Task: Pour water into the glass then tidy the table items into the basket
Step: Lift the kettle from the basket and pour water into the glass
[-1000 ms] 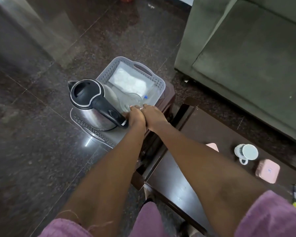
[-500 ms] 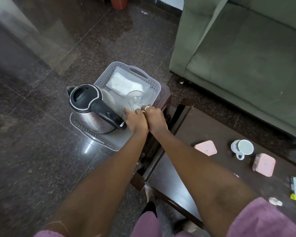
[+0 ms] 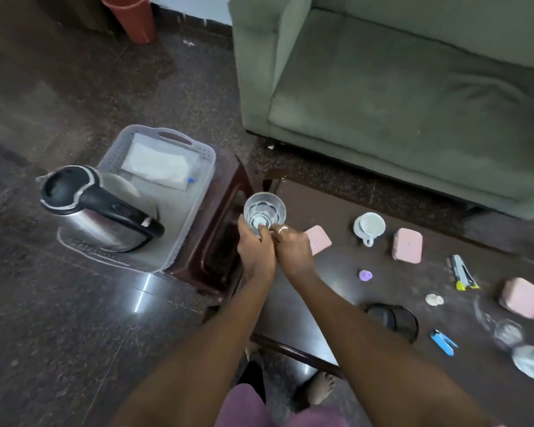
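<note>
We count one kettle (image 3: 96, 211) in one basket (image 3: 208, 167), then one glass (image 3: 264, 209) gripped by both our left hand (image 3: 256, 257) and right hand (image 3: 293, 252) just beside it, one cup (image 3: 370, 226), three pink boxes (image 3: 318, 244) (image 3: 407, 245) (image 3: 521, 298); before, the glass sat inside the basket

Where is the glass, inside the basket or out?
Out: left hand and right hand hold the glass upright, beside the basket.
</note>
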Available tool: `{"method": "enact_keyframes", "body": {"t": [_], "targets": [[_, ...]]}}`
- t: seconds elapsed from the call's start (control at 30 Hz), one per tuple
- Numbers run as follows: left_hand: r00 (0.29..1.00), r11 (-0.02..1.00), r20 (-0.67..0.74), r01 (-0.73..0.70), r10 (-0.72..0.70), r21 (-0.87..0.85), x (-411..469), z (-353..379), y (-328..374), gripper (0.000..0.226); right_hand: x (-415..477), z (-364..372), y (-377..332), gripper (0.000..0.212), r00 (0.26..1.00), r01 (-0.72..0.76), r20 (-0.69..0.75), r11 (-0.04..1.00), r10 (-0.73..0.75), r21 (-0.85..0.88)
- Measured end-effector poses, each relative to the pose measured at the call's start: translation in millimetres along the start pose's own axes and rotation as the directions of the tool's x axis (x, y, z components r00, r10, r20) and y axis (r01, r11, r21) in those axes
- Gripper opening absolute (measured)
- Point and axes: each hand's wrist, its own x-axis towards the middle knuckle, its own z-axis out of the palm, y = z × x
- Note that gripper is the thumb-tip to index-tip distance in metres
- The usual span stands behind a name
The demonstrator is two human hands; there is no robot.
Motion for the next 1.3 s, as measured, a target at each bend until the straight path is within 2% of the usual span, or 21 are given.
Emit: {"method": "enact_keyframes", "body": {"t": [0.1,0.23,0.37,0.53,0.67,0.93,1.0,1.1,1.13,1.23,1.3], "targets": [[0.996,0.993,0.084,0.018,-0.028,0.114,-21,22,-38,0.047,-32,12,43,0.013,0.986,-0.157,0.062,0.987,0.154,0.042],[0.98,0.966,0.189,0.015,-0.066,0.258,-38,41,-80,0.044,-65,32,86,0.018,0.973,-0.194,0.126,0.981,0.195,-0.021],[0.956,0.95,0.278,0.0,-0.091,0.312,-46,55,-108,0.041,-82,48,115,0.023,0.948,-0.276,0.154,0.96,0.279,-0.037],[0.943,0.955,0.313,0.012,-0.109,0.297,-42,63,-118,0.041,-80,57,128,0.027,0.934,-0.327,0.14,0.944,0.33,-0.045],[0.938,0.964,0.342,-0.037,-0.057,0.263,-31,70,-117,0.038,-69,62,136,0.029,0.917,-0.386,0.099,0.922,0.386,-0.02],[0.941,0.971,0.334,-0.028,-0.055,0.239,-19,77,-116,0.036,-54,61,141,0.023,0.924,-0.379,0.069,0.924,0.376,0.051],[0.941,0.974,0.331,-0.009,-0.068,0.226,-13,76,-116,0.036,-52,58,139,0.034,0.926,-0.375,0.068,0.925,0.371,0.06],[0.939,0.985,0.329,0.051,-0.103,0.162,-4,72,-113,0.038,-51,53,131,0.077,0.908,-0.413,0.09,0.91,0.409,0.04],[0.939,0.989,0.324,0.078,-0.115,0.125,-1,69,-110,0.038,-52,52,126,0.085,0.897,-0.439,0.083,0.898,0.435,0.03],[0.957,0.995,0.274,0.1,-0.091,-0.019,1,51,-103,0.037,-56,50,106,0.087,0.9,-0.435,-0.039,0.9,0.435,0.01],[0.975,0.995,0.212,0.078,-0.062,-0.068,5,37,-104,0.036,-55,50,96,0.08,0.929,-0.368,-0.083,0.927,0.362,-0.076]]}}
